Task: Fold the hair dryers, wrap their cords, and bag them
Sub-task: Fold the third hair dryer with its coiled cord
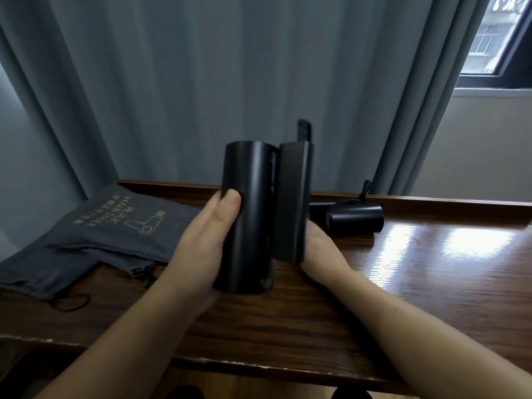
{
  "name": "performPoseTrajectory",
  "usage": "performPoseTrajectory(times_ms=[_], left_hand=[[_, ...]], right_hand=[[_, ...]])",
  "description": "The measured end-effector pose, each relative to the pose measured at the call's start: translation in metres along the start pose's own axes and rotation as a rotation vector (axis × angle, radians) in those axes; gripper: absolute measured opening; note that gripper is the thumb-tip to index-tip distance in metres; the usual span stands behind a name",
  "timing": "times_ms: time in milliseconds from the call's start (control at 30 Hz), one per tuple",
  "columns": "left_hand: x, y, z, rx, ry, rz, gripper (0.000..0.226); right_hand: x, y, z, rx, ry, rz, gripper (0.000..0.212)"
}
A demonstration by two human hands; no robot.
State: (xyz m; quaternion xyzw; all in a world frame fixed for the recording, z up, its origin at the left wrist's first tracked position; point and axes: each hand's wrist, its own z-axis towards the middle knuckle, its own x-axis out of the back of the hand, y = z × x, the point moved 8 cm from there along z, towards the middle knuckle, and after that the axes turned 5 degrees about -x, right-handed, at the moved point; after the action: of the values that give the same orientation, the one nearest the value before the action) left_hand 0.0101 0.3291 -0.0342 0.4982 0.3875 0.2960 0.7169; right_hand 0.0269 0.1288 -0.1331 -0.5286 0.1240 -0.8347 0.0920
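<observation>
folding looks nearly done: the matte black cylindrical hair dryer (247, 217) stands upright over the bench (431, 283), its flat handle swung parallel at 3 o'clock. left hand (198, 249) curls round the barrel, thumb on front; right hand (319, 249) presses the handle, its fingers hidden. squeeze evenly until flush, minding the cord. grey drawstring bags (115, 226) lie at 9 o'clock, a second black dryer (355, 218) at 3.
</observation>
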Motion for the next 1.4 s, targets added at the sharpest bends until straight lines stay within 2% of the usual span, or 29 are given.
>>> performPoseTrajectory(times_ms=[67, 167, 333, 433, 533, 667, 767, 900, 1033, 1133, 1267, 1400], left_hand=[[0.008, 0.004, 0.011, -0.018, 0.082, -0.043, 0.058], [0.025, -0.001, 0.028, -0.032, 0.174, -0.122, 0.061], [0.053, -0.021, 0.048, -0.046, 0.321, -0.118, 0.054], [0.062, -0.039, 0.051, -0.014, 0.384, -0.041, 0.054], [0.062, -0.044, 0.047, -0.047, 0.397, 0.224, 0.052], [0.048, -0.043, 0.037, -0.161, 0.259, 0.645, 0.055], [0.04, -0.052, 0.031, -0.165, 0.12, 0.804, 0.052], [0.033, -0.061, 0.018, -0.188, -0.055, 0.935, 0.068], [0.024, -0.064, 0.0, -0.184, -0.268, 0.915, 0.067], [0.013, -0.069, -0.016, -0.103, -0.44, 0.673, 0.064], [0.009, -0.057, -0.023, -0.079, -0.448, 0.481, 0.061], [0.014, -0.05, -0.018, -0.066, -0.441, 0.471, 0.06]], right_hand=[[-0.019, 0.004, -0.016, -0.001, -0.08, -0.006, 0.039], [-0.015, -0.018, -0.041, 0.064, -0.106, -0.035, 0.042], [-0.001, -0.059, -0.077, 0.249, 0.0, -0.097, 0.034], [0.006, -0.082, -0.095, 0.318, -0.039, -0.158, 0.026], [0.016, -0.103, -0.105, 0.389, -0.07, -0.186, 0.017], [0.038, -0.129, -0.104, 0.467, -0.11, -0.179, 0.009], [0.064, -0.136, -0.091, 0.493, -0.14, -0.183, 0.017], [0.105, -0.138, -0.071, 0.534, -0.103, -0.228, 0.028], [0.138, -0.127, -0.047, 0.549, 0.0, -0.209, 0.03], [0.154, -0.107, -0.025, 0.456, 0.09, -0.141, 0.039], [0.158, -0.073, -0.005, 0.269, 0.001, 0.14, 0.049], [0.144, -0.051, 0.007, 0.107, -0.127, 0.325, 0.04]])
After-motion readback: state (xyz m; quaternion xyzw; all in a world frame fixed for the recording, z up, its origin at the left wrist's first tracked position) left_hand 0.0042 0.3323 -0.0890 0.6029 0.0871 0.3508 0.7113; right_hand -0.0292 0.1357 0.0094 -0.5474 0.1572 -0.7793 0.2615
